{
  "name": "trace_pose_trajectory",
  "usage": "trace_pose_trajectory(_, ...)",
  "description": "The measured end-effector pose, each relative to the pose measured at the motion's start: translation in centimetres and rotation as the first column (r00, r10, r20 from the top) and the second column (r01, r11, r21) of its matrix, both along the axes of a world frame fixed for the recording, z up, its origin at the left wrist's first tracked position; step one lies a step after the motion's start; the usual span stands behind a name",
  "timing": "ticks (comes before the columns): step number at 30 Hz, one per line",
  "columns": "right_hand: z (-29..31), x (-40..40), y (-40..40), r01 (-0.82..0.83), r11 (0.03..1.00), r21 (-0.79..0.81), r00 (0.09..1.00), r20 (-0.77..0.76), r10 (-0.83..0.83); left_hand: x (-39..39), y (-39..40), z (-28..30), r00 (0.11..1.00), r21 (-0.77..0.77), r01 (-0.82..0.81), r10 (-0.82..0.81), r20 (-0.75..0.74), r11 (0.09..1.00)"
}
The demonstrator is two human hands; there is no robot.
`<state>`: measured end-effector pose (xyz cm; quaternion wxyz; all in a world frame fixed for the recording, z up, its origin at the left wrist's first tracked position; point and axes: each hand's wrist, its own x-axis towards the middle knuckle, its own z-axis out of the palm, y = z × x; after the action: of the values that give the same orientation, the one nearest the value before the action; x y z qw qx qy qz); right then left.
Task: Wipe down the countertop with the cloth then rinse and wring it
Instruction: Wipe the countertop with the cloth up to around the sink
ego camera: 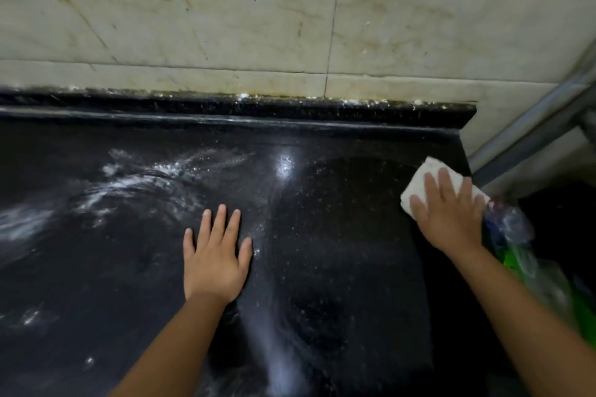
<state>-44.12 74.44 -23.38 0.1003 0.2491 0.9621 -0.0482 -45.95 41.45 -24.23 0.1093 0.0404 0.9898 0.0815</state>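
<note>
A black speckled countertop [338, 235] fills the view, with white powdery smears across its left half and a streak down the middle. A folded white cloth [425, 176] lies near the counter's right edge. My right hand [450, 213] presses flat on the cloth with straight, spread fingers. On the bare counter at the centre, my left hand [216, 255] rests flat with its fingers spread and holds nothing.
A stained pale tile wall [225, 10] rises behind a low black backsplash ledge [258, 109]. Past the counter's right edge lie crumpled plastic bags [522, 251] with green parts. A metal pipe [532, 126] slants up at the right.
</note>
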Motion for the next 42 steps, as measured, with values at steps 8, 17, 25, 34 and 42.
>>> trace_pose_trajectory(8, -1.3, -5.2, -14.5, -0.568, 0.818, -0.09, 0.823, -0.055, 0.565, 0.0, 0.0, 0.0, 1.0, -0.004, -0.009, 0.009, 0.002, 1.0)
trace_pose_trajectory(17, -1.4, 5.9, -0.1, -0.509, 0.858, 0.061, 0.858, -0.038, 0.512, 0.1, -0.1, 0.0, 1.0, 0.03, -0.009, 0.01, -0.019, 1.0)
trace_pose_trajectory(25, -0.1, -9.6, -6.2, -0.119, 0.99, -0.074, 0.993, -0.011, 0.119, 0.0, 0.1, 0.1, 0.998, 0.06, -0.03, 0.033, -0.047, 0.998)
trace_pose_trajectory(34, -1.0, -4.4, -6.3, -0.67, 0.743, 0.015, 0.741, -0.057, 0.669, 0.0, 0.1, 0.4, 0.999, 0.06, -0.036, 0.037, -0.025, 0.998)
trace_pose_trajectory(42, -0.7, -5.5, 5.8, -0.07, 0.996, -0.06, 0.997, -0.029, 0.068, 0.2, 0.3, 0.7, 0.999, 0.065, -0.035, 0.036, -0.024, 0.997)
